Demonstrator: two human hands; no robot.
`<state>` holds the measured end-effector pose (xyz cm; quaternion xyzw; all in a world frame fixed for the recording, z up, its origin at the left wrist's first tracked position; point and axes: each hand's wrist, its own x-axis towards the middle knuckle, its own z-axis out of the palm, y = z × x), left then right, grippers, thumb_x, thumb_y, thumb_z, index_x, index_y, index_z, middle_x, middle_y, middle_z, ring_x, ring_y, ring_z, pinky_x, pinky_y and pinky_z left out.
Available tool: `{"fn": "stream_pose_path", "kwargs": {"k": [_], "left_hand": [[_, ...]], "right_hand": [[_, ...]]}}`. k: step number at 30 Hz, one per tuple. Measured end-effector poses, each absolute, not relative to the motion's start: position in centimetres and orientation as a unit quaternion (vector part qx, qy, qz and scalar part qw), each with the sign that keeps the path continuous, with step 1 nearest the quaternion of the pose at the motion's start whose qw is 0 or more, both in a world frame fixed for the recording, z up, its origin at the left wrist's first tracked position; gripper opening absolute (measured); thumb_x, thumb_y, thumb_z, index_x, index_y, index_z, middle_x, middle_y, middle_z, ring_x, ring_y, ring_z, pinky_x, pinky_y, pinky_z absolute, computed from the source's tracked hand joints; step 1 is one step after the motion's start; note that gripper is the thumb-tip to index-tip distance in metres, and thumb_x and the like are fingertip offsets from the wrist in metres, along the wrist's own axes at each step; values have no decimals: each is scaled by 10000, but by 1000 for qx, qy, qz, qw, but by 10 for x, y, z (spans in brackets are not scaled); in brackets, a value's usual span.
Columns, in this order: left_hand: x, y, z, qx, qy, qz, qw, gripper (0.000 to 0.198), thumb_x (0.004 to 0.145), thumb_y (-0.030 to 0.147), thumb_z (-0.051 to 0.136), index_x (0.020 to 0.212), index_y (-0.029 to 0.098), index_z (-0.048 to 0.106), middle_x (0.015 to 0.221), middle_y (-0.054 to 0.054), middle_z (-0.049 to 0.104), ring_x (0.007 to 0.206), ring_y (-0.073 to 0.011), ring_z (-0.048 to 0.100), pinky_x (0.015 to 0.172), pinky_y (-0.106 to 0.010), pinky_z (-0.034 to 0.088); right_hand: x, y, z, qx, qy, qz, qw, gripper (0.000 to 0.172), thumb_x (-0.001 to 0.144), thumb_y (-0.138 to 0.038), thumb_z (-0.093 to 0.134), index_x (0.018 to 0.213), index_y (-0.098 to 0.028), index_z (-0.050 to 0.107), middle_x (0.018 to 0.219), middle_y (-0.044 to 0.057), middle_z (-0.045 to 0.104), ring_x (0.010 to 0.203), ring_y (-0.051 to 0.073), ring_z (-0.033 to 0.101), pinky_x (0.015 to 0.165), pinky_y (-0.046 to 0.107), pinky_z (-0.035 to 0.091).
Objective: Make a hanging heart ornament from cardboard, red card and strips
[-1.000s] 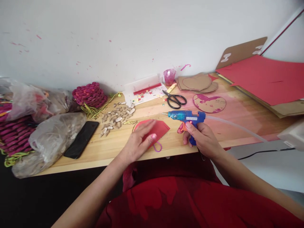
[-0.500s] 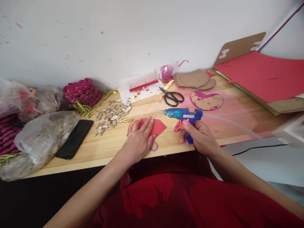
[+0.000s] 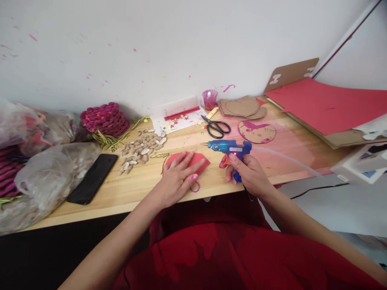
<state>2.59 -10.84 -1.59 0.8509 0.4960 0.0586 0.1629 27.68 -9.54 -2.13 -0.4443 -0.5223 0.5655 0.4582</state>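
Note:
My left hand lies flat with spread fingers on a piece of red paper near the table's front edge. Most of that paper is under the palm. A small purple ring shows beside my thumb. My right hand is wrapped round the handle of a blue glue gun. Its metal nozzle points left, above the table, and a red light glows on its side. A clear glue stick trails from its back. Yellow-green cords stick out by the paper's upper left.
Peanut shells, a black phone and plastic bags lie to the left. Behind are black-handled scissors, star sequins and a pink-stained cup. Cardboard hearts and red sheets are at right.
My left fingers have spread wider over the red paper. My right hand still holds the glue gun in nearly the same place. The view has shifted slightly.

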Motion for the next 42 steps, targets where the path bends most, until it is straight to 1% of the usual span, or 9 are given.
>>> {"fn": "stream_pose_path", "kwargs": {"k": [2, 5, 10, 18, 23, 25, 29, 33, 42], "left_hand": [[26, -106, -19, 839, 514, 83, 158, 586, 1088, 444, 220, 1630, 224, 262, 1687, -89, 292, 1558, -281, 252, 1225, -535, 266], [34, -104, -24, 821, 561, 52, 93, 627, 1065, 467, 331, 1610, 156, 319, 1674, -105, 317, 1518, -326, 315, 1183, -554, 332], [45, -103, -26, 831, 555, 26, 38, 556, 1056, 472, 381, 1576, 277, 408, 1677, -64, 327, 1460, -366, 381, 1097, -599, 397], [37, -106, -23, 850, 518, 61, 73, 445, 1057, 469, 398, 1497, 498, 454, 1702, -18, 268, 1496, -405, 330, 1109, -663, 336], [16, -104, -20, 841, 430, 210, 252, 469, 1075, 442, 348, 1517, 358, 482, 1559, -17, 520, 1480, -253, 427, 1207, -515, 354], [10, -102, -22, 809, 448, 279, 258, 470, 1079, 409, 348, 1501, 292, 519, 1507, -40, 578, 1448, -213, 476, 1211, -459, 379], [11, -101, -28, 863, 445, 181, 160, 483, 1064, 398, 413, 1519, 258, 497, 1603, -51, 454, 1529, -236, 345, 1261, -493, 280], [24, -103, -31, 881, 465, 51, 68, 522, 1065, 435, 399, 1577, 334, 387, 1684, -47, 276, 1564, -301, 245, 1255, -559, 241], [38, -107, -35, 857, 514, 34, 10, 555, 1058, 425, 382, 1593, 277, 374, 1686, -49, 263, 1561, -316, 249, 1254, -534, 259]], "right_hand": [[277, -95, -22, -444, -521, 567, 457, 511, 862, -674, 657, 847, -164, 626, 598, 2, 618, 412, 86, 494, 382, 211, 380], [278, -95, -22, -444, -526, 566, 454, 518, 860, -677, 657, 868, -160, 630, 623, 9, 630, 417, 85, 496, 379, 211, 378], [278, -96, -21, -447, -532, 563, 448, 507, 877, -666, 644, 857, -160, 631, 625, 9, 632, 414, 79, 488, 386, 211, 380], [278, -95, -21, -441, -530, 570, 448, 490, 875, -667, 641, 841, -179, 619, 594, 3, 619, 445, 106, 522, 398, 223, 392], [279, -95, -22, -444, -533, 565, 447, 465, 901, -643, 629, 828, -183, 623, 550, -3, 614, 416, 98, 488, 397, 222, 372], [279, -95, -23, -443, -535, 563, 448, 465, 898, -642, 634, 829, -182, 630, 548, -1, 621, 410, 97, 485, 397, 223, 371], [279, -95, -24, -442, -530, 564, 452, 468, 893, -639, 643, 830, -176, 637, 556, 6, 628, 427, 101, 495, 406, 223, 378], [280, -95, -27, -436, -526, 574, 451, 399, 881, -553, 700, 858, -157, 658, 573, 4, 623, 474, 105, 523, 425, 214, 385], [285, -90, -27, -391, -441, 633, 502, 293, 772, -355, 756, 953, -174, 612, 914, 62, 723, 588, 127, 628, 442, 220, 402]]}}
